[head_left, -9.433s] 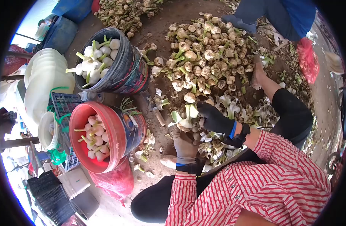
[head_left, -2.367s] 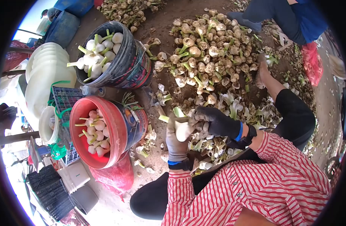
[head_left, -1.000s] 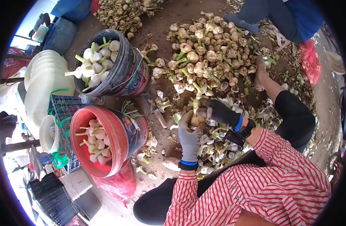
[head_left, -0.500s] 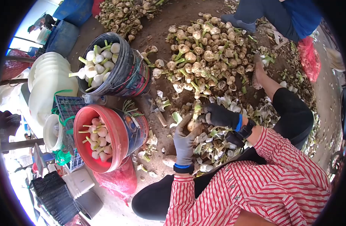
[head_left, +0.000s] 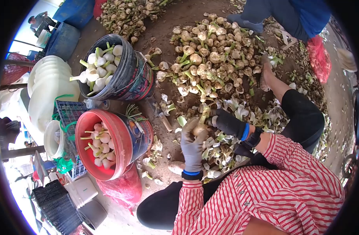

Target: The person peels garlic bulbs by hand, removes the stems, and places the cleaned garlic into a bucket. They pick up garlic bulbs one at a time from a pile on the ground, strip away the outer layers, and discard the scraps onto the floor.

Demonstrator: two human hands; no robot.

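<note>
A garlic bulb with its green stem pointing up is between my two hands, above the peelings. My left hand, in a grey glove, wraps its fingers around the bulb from the left and below. My right hand, in a black glove, is closed with its fingertips pinched against the bulb's right side; any bit of skin in them is too small to see. In front of my hands lies a big heap of unpeeled garlic. Torn garlic peelings cover the ground under and beside my hands.
To the left, a black bucket holds white peeled garlic and a red bucket holds pinkish peeled bulbs. Another garlic heap lies farther back. A second person's legs are at upper right. A red mesh bag sits below the red bucket.
The garlic bulb and its stem have tilted slightly, and more of the pale bulb shows. My right hand has shifted slightly, with both hands staying at the bulb.
</note>
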